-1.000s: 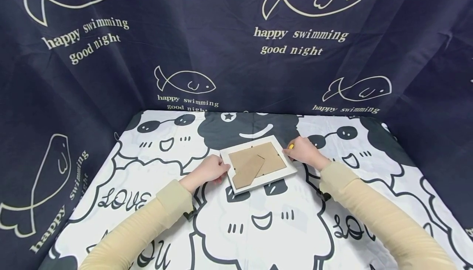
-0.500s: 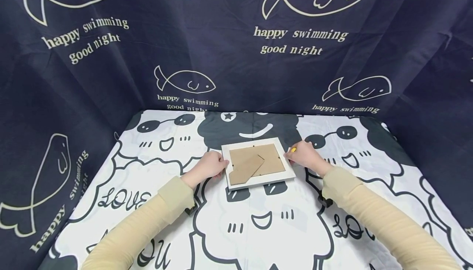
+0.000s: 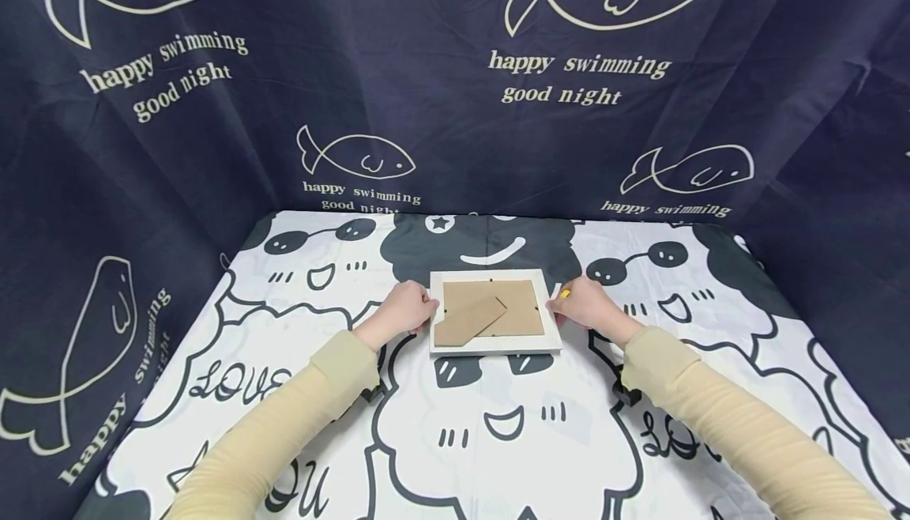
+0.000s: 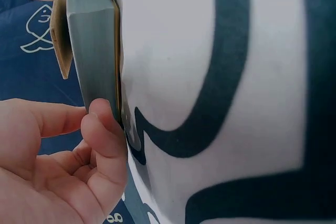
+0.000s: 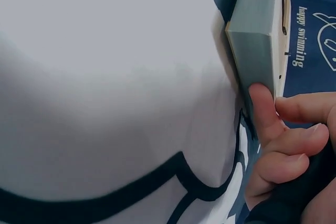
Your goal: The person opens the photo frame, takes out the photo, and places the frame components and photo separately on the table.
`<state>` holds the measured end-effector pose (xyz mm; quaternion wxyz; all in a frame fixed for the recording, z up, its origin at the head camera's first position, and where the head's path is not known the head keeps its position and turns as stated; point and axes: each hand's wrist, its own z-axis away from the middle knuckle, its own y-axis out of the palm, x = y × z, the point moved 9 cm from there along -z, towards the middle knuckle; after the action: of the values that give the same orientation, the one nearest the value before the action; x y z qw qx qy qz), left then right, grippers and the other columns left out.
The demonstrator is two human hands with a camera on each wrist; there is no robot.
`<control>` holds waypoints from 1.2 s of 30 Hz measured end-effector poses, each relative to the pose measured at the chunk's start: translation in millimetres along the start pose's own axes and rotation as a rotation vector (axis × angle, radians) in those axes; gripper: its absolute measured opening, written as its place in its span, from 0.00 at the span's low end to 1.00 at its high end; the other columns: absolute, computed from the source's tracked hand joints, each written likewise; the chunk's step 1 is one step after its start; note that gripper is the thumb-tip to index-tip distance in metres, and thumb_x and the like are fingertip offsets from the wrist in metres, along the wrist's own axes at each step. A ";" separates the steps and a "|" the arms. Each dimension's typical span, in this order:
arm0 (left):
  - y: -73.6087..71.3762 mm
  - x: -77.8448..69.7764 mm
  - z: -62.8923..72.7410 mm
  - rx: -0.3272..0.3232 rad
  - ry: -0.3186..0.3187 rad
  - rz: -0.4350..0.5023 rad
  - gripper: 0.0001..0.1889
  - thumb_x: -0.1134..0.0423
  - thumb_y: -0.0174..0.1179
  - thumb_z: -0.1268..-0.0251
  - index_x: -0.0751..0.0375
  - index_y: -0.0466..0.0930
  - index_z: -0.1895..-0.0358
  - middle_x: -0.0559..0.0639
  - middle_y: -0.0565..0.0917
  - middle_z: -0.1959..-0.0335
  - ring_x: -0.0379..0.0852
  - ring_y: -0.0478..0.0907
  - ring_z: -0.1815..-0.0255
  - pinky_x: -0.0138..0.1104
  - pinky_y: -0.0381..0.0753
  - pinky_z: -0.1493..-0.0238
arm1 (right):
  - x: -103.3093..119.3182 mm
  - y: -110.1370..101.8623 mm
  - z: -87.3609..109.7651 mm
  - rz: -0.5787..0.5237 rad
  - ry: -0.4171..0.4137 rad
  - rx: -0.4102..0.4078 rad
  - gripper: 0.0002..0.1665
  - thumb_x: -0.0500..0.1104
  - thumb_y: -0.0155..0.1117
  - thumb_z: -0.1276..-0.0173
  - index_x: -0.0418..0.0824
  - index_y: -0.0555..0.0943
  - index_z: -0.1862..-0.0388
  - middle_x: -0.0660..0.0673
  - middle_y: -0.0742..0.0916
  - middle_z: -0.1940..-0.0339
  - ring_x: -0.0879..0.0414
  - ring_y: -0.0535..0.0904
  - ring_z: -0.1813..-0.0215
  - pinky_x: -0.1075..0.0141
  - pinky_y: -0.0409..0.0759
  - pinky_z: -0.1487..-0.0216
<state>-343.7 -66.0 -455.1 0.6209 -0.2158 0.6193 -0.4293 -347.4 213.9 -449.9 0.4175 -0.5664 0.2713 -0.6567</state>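
Observation:
A white picture frame point(image 3: 490, 344) lies face down, showing its brown backing board point(image 3: 522, 299) and a slanted stand leg point(image 3: 465, 326) at the lower left. My left hand point(image 3: 404, 308) pinches the frame's left side between thumb and finger, seen close up in the left wrist view. On the opposite side, my right hand point(image 3: 586, 304) grips the frame's edge with its fingertips. Tucked in that same hand is a slim tool with a yellow end point(image 3: 565, 293); its dark part point(image 5: 278, 203) shows against the palm in the right wrist view. Its kind is hidden by the fingers.
A white cloth point(image 3: 498, 457) with black cartoon sheep covers the table. Dark blue curtains point(image 3: 455, 109) with fish drawings hang behind and at both sides. Wrist camera mounts point(image 3: 627, 390) show dark under the cuffs.
The frame has turned clockwise from a tilt to nearly square with the table. My left hand has moved slightly up, and my right hand slightly down and right. Both keep their hold.

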 end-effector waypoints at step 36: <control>6.5 11.4 28.9 0.118 -0.087 0.311 0.11 0.61 0.55 0.33 0.67 0.80 0.68 0.52 0.82 0.85 0.43 0.79 0.87 0.33 0.80 0.82 | -6.0 -14.9 -21.3 -0.056 0.019 0.044 0.14 0.45 0.59 0.34 0.35 0.81 0.58 0.45 0.87 0.78 0.63 0.67 0.90 0.70 0.68 0.86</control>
<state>-316.0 -79.2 -462.9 0.7177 -0.0991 0.5914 -0.3541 -371.6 224.0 -445.2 0.4088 -0.5579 0.2448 -0.6795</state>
